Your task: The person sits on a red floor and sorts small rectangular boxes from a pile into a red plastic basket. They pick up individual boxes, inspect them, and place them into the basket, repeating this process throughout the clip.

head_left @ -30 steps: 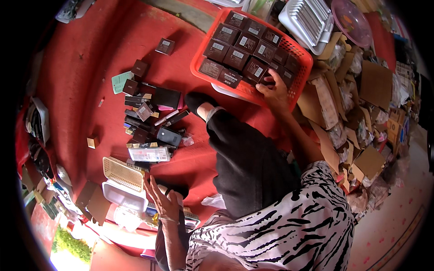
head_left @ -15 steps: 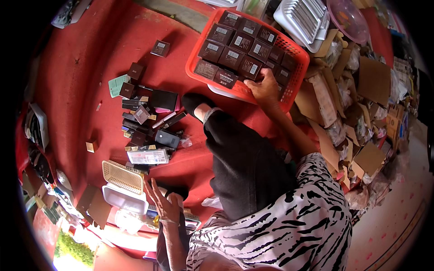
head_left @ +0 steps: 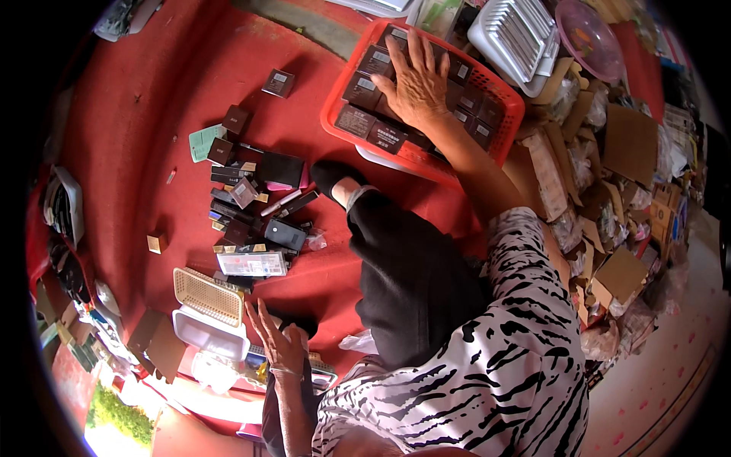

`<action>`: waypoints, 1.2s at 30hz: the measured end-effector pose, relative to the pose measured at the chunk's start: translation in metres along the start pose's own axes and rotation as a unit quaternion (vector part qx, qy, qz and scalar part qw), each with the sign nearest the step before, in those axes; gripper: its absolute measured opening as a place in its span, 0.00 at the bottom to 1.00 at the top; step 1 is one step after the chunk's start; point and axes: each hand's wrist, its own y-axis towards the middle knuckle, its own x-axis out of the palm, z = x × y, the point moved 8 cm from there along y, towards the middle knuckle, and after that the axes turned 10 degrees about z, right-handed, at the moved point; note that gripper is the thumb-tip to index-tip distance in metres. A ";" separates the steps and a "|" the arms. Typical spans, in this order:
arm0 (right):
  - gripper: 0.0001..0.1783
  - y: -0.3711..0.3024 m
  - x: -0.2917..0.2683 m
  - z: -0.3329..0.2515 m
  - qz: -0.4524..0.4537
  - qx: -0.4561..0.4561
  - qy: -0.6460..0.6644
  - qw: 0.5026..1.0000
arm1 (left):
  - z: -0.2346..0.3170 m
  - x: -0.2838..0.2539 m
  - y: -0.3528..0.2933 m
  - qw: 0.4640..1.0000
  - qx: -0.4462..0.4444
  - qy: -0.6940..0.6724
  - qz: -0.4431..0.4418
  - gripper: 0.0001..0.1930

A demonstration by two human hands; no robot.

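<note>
An orange-red plastic basket (head_left: 333,114) holds rows of small dark brown boxes (head_left: 355,122) with pale labels. Over these boxes lies my right hand (head_left: 417,85), its fingers spread, hiding the boxes in the middle. Whether the palm presses on them I cannot tell. My left hand (head_left: 278,339) is beside my knee at the lower left, fingers stretched out, with nothing in it. Close to its fingertips stand a beige woven-look basket (head_left: 207,295) and a white plastic tray (head_left: 205,335).
On the red floor left of my foot is a pile of dark boxes, a black phone-like thing (head_left: 285,234) and a white packet (head_left: 252,264). A single brown box (head_left: 279,83) sits apart. Torn cardboard boxes (head_left: 630,141) and plastic bags heap up at the right.
My right hand has moved from the basket's near side up over the middle of the boxes, and its fingers have spread. My left hand stays where it was.
</note>
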 end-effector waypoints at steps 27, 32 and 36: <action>0.36 -0.006 0.038 -0.002 -0.063 -0.017 -0.095 0.993 | -0.019 0.042 -0.038 0.967 -0.011 0.096 -0.235 0.31; 0.36 -0.005 0.031 -0.004 -0.048 -0.020 -0.103 0.993 | -0.009 0.048 -0.052 0.963 0.040 0.154 -0.219 0.28; 0.36 -0.007 0.028 -0.008 -0.048 -0.030 -0.102 0.993 | 0.002 0.043 -0.052 0.967 0.069 0.129 -0.211 0.23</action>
